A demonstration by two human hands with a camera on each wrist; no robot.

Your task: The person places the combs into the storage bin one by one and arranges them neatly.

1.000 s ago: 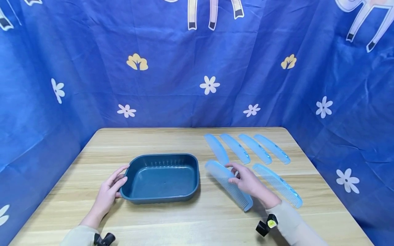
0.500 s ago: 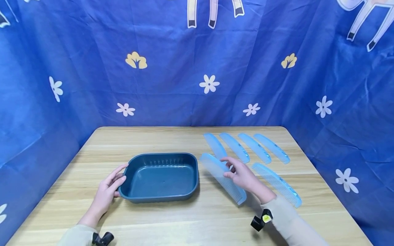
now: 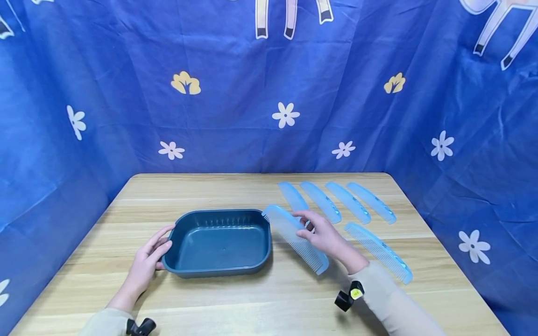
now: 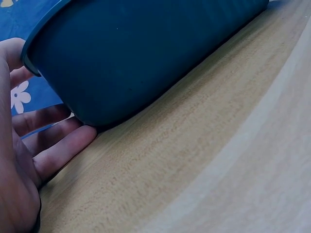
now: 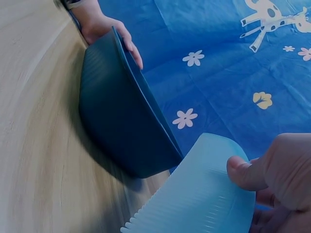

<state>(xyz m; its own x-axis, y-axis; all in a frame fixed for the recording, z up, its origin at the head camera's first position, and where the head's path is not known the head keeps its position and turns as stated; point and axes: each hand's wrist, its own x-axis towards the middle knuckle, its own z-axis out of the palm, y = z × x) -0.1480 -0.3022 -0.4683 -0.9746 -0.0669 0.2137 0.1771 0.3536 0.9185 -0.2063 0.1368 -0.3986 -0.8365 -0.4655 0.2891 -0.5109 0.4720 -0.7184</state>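
A light-blue translucent comb, its teeth facing down-left, is pinched along its smooth back edge by my right hand. In the head view the comb's upper end overlaps the right rim of a dark teal plastic basin. The right wrist view shows the thumb flat against the comb, with the other fingers partly hidden behind it. My left hand holds the basin at its left end. In the left wrist view, fingers touch the lower outside of the basin while others reach its rim.
Several more combs lie slanted in a row at the table's back right. Another comb lies in front of them, right of my right hand. A blue patterned cloth hangs behind and beside the wooden table.
My right hand has moved left and slightly back with the comb, lifting it off the table toward the basin. The left hand and the basin stay in place.
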